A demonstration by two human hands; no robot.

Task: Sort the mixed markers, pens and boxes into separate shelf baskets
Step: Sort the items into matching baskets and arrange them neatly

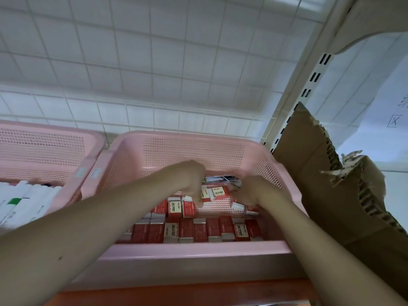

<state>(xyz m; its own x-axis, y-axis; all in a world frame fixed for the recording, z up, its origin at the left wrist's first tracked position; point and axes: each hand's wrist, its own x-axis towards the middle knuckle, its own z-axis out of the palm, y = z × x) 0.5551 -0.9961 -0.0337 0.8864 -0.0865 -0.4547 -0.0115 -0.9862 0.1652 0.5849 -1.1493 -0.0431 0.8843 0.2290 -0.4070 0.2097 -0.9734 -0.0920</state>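
A pink mesh basket (198,250) sits on the shelf in front of me and holds several small red-and-white boxes (199,230) in rows along its front. Both my hands are inside it. My left hand (191,181) is curled downward, its fingertips pinching an upright red box (187,206) in the second row. My right hand (254,193) is curled over a white-ended box (238,206) at the basket's right side. Two loose red boxes (215,193) lie between the hands. Some black-and-white packs (220,178) lie at the back, partly hidden.
A second pink basket (44,140) to the left holds white markers (31,199). A torn cardboard box (331,206) stands close against the right side. A cream slotted shelf upright (309,85) rises at right, white wire grid behind, orange shelf edge (176,292) below.
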